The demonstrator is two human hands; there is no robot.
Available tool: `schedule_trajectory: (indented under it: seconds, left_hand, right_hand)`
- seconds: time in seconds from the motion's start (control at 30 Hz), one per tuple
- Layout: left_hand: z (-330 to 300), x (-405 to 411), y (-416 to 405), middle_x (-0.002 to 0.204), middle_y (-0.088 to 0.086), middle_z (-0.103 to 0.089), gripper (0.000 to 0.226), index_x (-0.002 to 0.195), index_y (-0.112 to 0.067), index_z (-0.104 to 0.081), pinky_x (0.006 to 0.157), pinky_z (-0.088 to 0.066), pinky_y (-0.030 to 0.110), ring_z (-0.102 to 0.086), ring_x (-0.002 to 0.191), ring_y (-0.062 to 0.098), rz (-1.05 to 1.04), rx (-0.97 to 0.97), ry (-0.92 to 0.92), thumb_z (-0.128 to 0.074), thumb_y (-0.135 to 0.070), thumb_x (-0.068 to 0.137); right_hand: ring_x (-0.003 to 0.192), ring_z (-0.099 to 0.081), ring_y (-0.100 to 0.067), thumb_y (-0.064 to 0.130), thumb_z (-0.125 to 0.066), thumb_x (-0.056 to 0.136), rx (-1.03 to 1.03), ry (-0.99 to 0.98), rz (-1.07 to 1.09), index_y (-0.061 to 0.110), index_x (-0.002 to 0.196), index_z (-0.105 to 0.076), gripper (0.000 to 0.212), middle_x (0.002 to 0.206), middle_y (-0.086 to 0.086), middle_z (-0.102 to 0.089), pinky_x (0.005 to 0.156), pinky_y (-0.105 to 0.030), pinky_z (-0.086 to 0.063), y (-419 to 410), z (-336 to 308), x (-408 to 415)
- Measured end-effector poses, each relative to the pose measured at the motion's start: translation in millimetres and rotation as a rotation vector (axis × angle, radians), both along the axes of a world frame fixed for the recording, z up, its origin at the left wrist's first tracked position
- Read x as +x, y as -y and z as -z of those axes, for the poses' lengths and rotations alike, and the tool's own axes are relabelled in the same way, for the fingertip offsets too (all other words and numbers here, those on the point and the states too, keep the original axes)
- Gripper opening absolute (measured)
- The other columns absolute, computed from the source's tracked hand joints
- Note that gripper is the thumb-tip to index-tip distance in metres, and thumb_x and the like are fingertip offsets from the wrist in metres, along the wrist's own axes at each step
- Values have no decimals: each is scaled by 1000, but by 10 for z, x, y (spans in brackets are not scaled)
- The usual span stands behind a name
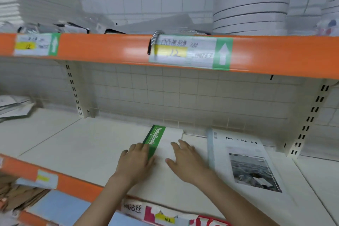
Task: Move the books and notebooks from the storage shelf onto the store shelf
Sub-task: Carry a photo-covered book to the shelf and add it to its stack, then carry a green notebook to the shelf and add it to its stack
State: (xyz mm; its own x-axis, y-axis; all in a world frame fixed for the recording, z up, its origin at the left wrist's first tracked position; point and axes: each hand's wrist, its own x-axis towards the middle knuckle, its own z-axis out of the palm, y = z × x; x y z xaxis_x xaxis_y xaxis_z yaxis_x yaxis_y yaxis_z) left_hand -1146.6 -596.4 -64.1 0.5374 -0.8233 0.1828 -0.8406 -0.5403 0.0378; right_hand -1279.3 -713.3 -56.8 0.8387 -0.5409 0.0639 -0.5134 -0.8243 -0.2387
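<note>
From the head view, both my hands lie flat on the notebook (166, 145), which sits on the shelf (77, 143) right under my palms, its green spine strip on my left side. My left hand (136, 161) rests over that green strip with fingers straight and relaxed, not curled round anything. My right hand (187, 159) lies on the white cover, fingers spread and pointing toward the back wall; it grips nothing either. Both hands look a little blurred, so I cannot tell exactly how hard they press.

Just beside my right hand lies a book (245, 161) with a sea photo on its cover, its near edge almost touching my wrist. Above my hands runs an orange rail (110, 47) with a price label (190, 51). Beyond my left hand the shelf is bare, with loose papers (14, 105) far off at its end.

I judge I am squaring the notebook into place. The risk: since I only press and do not grip, a sideways push from my right hand could slide the notebook askew, or my right wrist could nudge the book out of line. Pushing too far could jam the notebook against the back wall.
</note>
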Motion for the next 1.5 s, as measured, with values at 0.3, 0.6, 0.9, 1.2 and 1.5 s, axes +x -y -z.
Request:
schedule_trajectory:
  seconds: [0.3, 0.6, 0.9, 1.2, 1.5]
  left_hand:
    - [1, 878, -1018, 145, -2, -37, 63, 144, -20, -32, 106, -31, 35, -32, 135, 18, -193, 48, -30, -27, -58, 93]
    - [-55, 1774, -2156, 145, 0, -37, 65, 143, -19, -32, 106, -31, 38, -33, 135, 20, -347, 44, -37, -22, -58, 92]
    - [-78, 2535, -3212, 136, 1, -43, 52, 134, -20, -39, 100, -33, 36, -38, 128, 21, -512, 89, 15, -35, -55, 95]
    - [22, 2987, -4158, 142, 0, -36, 58, 138, -19, -33, 102, -33, 38, -33, 133, 20, -683, 101, 26, -34, -55, 94]
    - [116, 3482, -4737, 140, 0, -39, 60, 138, -19, -33, 103, -32, 41, -34, 132, 20, -775, 45, -8, -35, -59, 93]
  right_hand:
    - [139, -26, -30, 49, -39, 97, 69, -61, -202, 17, 149, -21, 64, 155, -11, -20, 114, -36, -23, -826, -91, 1079]
    - [141, -24, -28, 44, -40, 97, 52, -86, -400, 16, 148, -21, 61, 154, -13, -21, 114, -38, -18, -1811, -108, 2300]
    - [138, -29, -29, 44, -44, 95, 80, -43, -571, 18, 149, -23, 63, 153, -12, -24, 112, -36, -25, -2834, -173, 3437]
    - [134, -33, -32, 43, -43, 95, 51, -47, -759, 19, 148, -19, 63, 151, -11, -25, 108, -44, -33, -3728, -110, 4087]
    - [137, -29, -34, 41, -43, 96, 31, -73, -843, 19, 148, -20, 61, 154, -10, -22, 111, -40, -27, -4208, -43, 4674]
